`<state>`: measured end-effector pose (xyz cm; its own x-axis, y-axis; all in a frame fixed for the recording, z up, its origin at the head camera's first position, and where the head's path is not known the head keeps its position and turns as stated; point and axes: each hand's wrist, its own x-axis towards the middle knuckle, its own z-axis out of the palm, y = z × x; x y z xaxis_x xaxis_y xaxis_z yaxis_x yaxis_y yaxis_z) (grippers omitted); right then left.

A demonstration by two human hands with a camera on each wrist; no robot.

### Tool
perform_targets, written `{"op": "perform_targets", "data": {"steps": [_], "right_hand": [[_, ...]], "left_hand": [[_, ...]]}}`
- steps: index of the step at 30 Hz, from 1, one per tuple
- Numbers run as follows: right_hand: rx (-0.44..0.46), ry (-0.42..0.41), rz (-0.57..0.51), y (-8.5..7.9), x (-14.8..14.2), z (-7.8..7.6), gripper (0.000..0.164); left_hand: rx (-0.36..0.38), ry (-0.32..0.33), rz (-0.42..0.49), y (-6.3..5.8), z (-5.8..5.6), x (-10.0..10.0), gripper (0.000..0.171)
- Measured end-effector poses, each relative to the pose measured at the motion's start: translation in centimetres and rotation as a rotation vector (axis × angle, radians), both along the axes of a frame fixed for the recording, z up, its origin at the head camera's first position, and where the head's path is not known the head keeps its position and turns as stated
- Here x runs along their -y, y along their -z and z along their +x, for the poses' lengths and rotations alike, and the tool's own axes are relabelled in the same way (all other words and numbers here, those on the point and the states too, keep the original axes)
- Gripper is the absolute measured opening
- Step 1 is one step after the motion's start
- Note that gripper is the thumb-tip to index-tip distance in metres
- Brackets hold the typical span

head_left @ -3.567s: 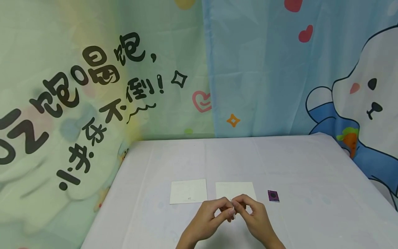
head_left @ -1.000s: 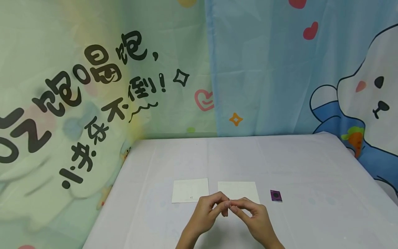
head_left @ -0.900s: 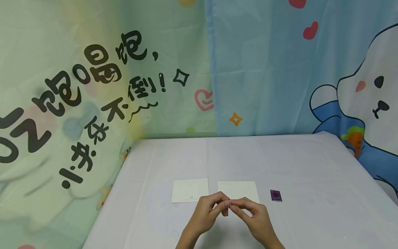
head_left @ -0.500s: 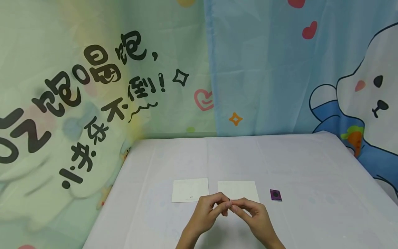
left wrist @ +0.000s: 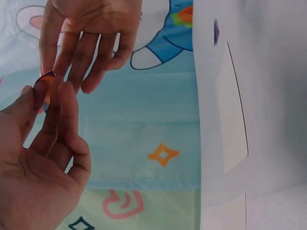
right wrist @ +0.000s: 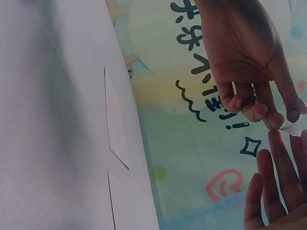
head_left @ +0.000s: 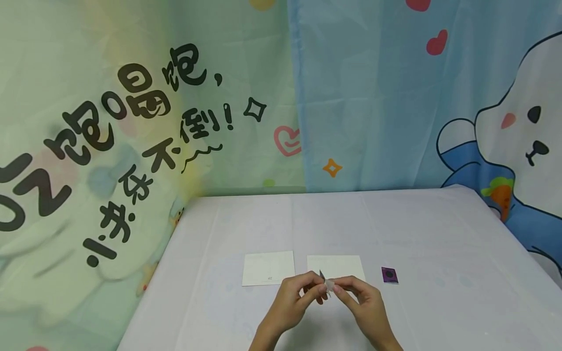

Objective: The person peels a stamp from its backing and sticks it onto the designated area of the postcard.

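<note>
My left hand pinches a small thin piece between thumb and fingertips. In the left wrist view this piece shows a purple edge and an orange face. In the head view a whitish, paper-like bit stands out between the two hands, with a dark thin edge beside it. My right hand pinches the whitish bit from the other side, thumb against forefinger. The right wrist view shows the same whitish bit between both hands' fingertips. Both hands are held over the table's near part.
Two white cards lie side by side on the white-covered table, the left card and the right card, partly hidden by the hands. A small purple square with a dark circle lies to their right. Printed curtains hang behind.
Half a second ago the fingertips met and hid what they held. Now the right hand is slightly further right, and the whitish bit and dark edge show between the hands.
</note>
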<state>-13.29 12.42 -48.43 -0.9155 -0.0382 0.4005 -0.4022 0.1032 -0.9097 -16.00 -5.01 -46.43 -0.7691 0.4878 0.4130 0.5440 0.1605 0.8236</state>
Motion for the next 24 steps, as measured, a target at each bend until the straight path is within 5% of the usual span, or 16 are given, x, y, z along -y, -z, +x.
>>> {"op": "perform_targets", "data": {"steps": [5, 24], "right_hand": [[0.019, 0.069, -0.024, -0.1, -0.1, -0.1, 0.009], [0.179, 0.204, -0.205, 0.2, -1.5, -0.6, 0.011]], "left_hand": [[-0.044, -0.031, -0.024, 0.1, 0.1, 0.0, 0.016], [0.003, -0.068, -0.030, 0.4, 0.2, 0.1, 0.015]]}}
